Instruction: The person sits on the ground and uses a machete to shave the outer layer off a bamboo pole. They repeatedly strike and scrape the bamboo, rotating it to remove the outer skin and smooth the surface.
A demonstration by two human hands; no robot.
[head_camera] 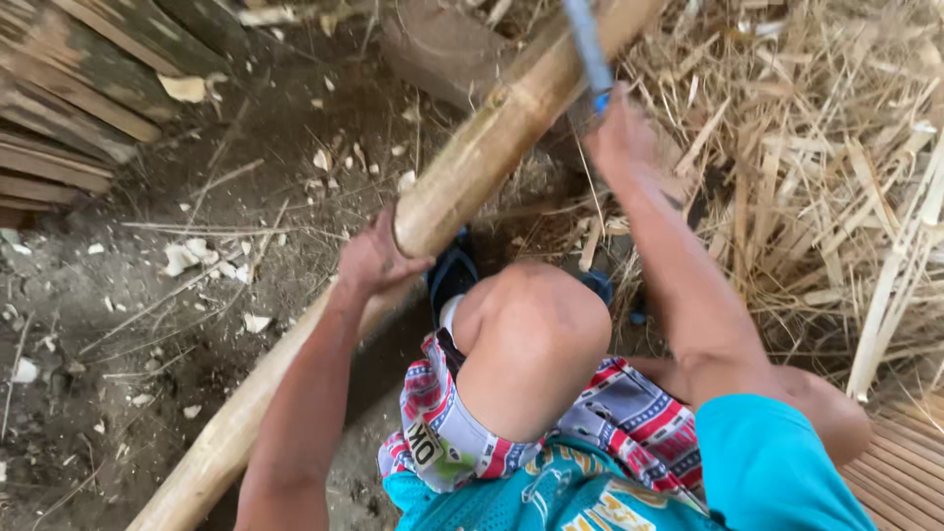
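Note:
A long thick bamboo pole [472, 162] runs from the lower left up to the top middle, resting on a wooden block [433, 44]. My left hand [372, 258] grips the pole around its middle. My right hand [618, 138] is raised and closed around the handle of a blade with a blue grip [588, 44], which crosses the pole near the top. My bent knee [536, 329] sits below the pole.
A heap of split bamboo strips and shavings [816, 167] fills the right side. Stacked wooden slats [69, 108] lie at the upper left. Bare dirt ground [147, 324] with scattered chips spreads across the left. A blue sandal [450, 273] shows under the pole.

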